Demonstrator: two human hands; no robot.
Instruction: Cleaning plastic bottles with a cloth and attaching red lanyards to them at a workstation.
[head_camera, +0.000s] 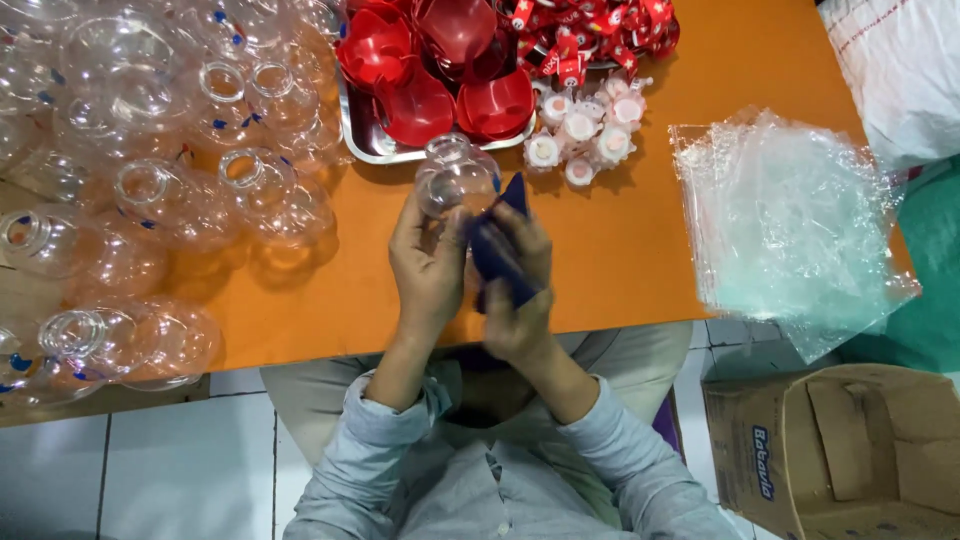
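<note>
Two hands busy here: my left hand (428, 262) grips a clear plastic bottle (455, 177), neck pointing away toward the metal tray (362, 143), while my right hand (517, 290) pinches a blue cloth (497, 250) against its right side.

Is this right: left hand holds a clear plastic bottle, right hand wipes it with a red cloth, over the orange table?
Not quite: the cloth is dark blue, not red; the red things are the caps on the metal tray behind. The head view shows it. The rest stands: the left hand holds the clear plastic bottle, and the right hand presses the cloth against it over the orange table.
</note>
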